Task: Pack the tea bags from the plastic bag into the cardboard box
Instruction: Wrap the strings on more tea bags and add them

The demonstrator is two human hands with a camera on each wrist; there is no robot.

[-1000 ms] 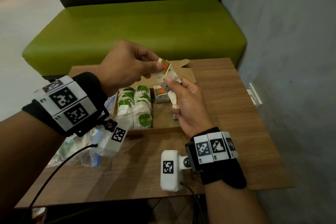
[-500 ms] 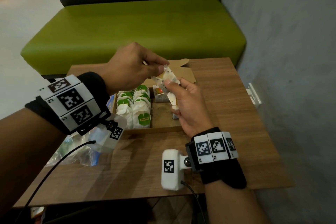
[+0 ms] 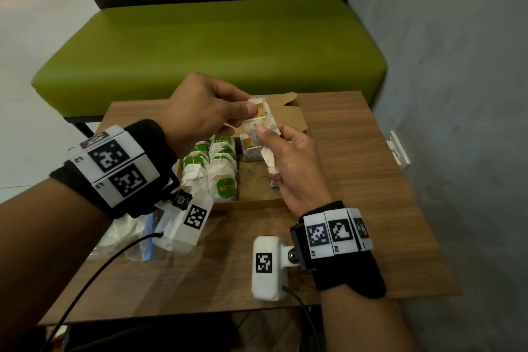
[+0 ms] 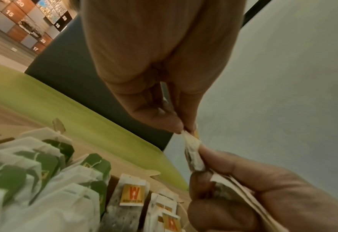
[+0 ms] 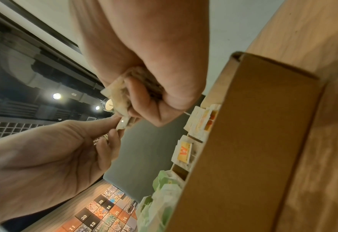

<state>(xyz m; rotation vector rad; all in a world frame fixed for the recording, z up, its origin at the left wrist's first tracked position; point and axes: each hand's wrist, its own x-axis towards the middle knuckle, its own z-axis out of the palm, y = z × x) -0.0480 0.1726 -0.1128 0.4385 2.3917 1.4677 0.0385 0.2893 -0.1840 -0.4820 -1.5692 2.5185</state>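
Note:
An open cardboard box [image 3: 251, 202] lies on the wooden table [image 3: 357, 180], its left part filled with rows of green-tagged tea bags [image 3: 225, 186]. An orange-tagged tea bag [image 3: 251, 148] stands at its far side. Above the box my left hand [image 3: 208, 111] pinches the top of one orange-tagged tea bag [image 3: 263, 120] [image 4: 192, 150]. My right hand [image 3: 288, 163] grips a bundle of the same bags [image 3: 270, 158] and its thumb presses that bag's lower end. The plastic bag [image 3: 134, 240] lies at the table's left, partly hidden by my left wrist.
A green bench [image 3: 211, 48] with a dark backrest stands behind the table. A grey wall [image 3: 457, 94] runs along the right side. The box lid [image 3: 291, 114] lies open toward the bench. A black cable [image 3: 85, 280] hangs from my left wrist.
My left hand has shifted a little and now holds the top tea bag upright by its tag end. My right hand has stayed in place with the bundle.

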